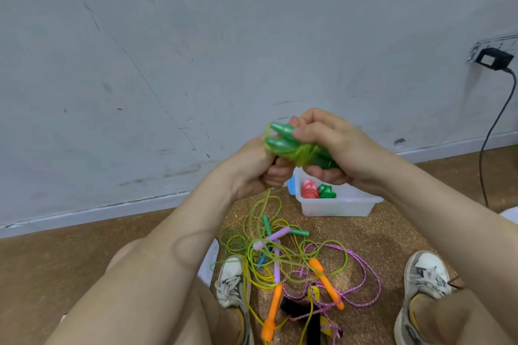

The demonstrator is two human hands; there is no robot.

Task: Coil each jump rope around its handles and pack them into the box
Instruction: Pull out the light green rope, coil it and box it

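Centrally, green jump-rope handles gripped by curled right hand, yellow-green cord clutched in curled left hand, clear box beyond.

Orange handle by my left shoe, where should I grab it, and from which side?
Probably mid-shaft, from above, pinching across its width: the orange handle lies flat on the floor, and rope tangles around its ends.

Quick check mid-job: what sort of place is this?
Probably a plain indoor room, with the work done on the floor: a scuffed grey wall, brown speckled flooring, and a black charger plugged into a wall socket.
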